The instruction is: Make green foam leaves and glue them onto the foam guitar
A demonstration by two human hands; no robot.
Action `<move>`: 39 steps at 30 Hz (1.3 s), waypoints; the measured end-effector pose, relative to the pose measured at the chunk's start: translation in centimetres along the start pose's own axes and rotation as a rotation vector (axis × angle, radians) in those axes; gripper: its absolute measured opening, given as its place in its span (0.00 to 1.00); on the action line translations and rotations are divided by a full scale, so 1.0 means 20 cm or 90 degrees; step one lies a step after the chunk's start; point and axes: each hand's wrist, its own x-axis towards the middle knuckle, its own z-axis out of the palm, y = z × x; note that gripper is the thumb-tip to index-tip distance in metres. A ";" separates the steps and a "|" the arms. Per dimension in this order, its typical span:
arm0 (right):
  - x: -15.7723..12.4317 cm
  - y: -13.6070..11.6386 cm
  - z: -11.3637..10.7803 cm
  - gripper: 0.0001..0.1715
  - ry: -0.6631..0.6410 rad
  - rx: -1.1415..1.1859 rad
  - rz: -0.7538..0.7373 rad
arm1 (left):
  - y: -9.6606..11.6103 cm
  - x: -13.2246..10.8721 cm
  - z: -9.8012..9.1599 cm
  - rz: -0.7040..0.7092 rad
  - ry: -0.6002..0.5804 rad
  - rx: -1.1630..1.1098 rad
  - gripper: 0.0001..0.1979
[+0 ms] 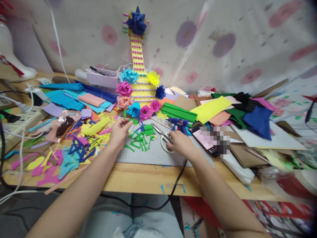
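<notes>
My right hand [182,143] is closed around the handles of a pair of scissors [163,142] with white grips; the blades point up and left, slightly apart. My left hand [119,132] is pinched at the fingertips. Green bits show close to its fingers, but what it holds is too small to make out. Between my hands, green paper clippings [140,141] and a small green paper piece [149,129] lie on a grey cutting board [158,157]. Behind them, a yellow paper guitar [142,87] with paper flowers leans upright against the patterned curtain.
A blue glue gun [179,123] and a phone [204,140] lie right of the scissors. Colored scraps [81,145] cover the left side. Folded green paper [179,111] and yellow paper [210,109] lie behind. A black cord [177,181] hangs over the table's front edge.
</notes>
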 end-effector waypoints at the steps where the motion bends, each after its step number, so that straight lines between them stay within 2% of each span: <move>1: 0.00 0.00 0.01 0.16 -0.007 -0.006 0.006 | 0.00 0.00 0.00 -0.005 -0.001 -0.010 0.16; 7: 0.02 -0.02 0.02 0.17 -0.015 0.034 0.032 | 0.11 0.01 -0.08 0.013 0.012 -0.110 0.17; 11: 0.00 0.04 -0.04 0.12 -0.045 0.179 0.064 | 0.15 0.02 -0.13 0.017 0.001 -0.146 0.16; 15: -0.01 0.07 -0.05 0.12 -0.037 0.329 0.076 | 0.14 0.01 -0.12 -0.016 -0.022 -0.151 0.15; 18: 0.02 0.02 -0.03 0.13 0.011 0.452 0.052 | 0.12 0.00 -0.10 -0.032 -0.037 -0.123 0.15; 22: 0.09 -0.15 -0.03 0.19 0.112 0.603 -0.027 | 0.10 -0.02 -0.07 -0.040 -0.052 -0.100 0.15; 25: 0.13 -0.27 -0.04 0.17 0.113 0.606 -0.055 | 0.08 -0.03 -0.06 -0.041 -0.051 -0.090 0.15; 28: 0.13 -0.33 -0.04 0.15 0.039 0.578 -0.109 | 0.06 -0.03 -0.06 -0.047 -0.049 -0.080 0.14; 31: 0.11 -0.34 -0.04 0.17 -0.027 0.511 -0.127 | 0.06 -0.04 -0.05 -0.036 -0.045 -0.084 0.14; 39: 0.08 -0.35 -0.05 0.19 0.003 0.379 -0.124 | 0.06 -0.04 -0.02 -0.017 -0.064 -0.128 0.15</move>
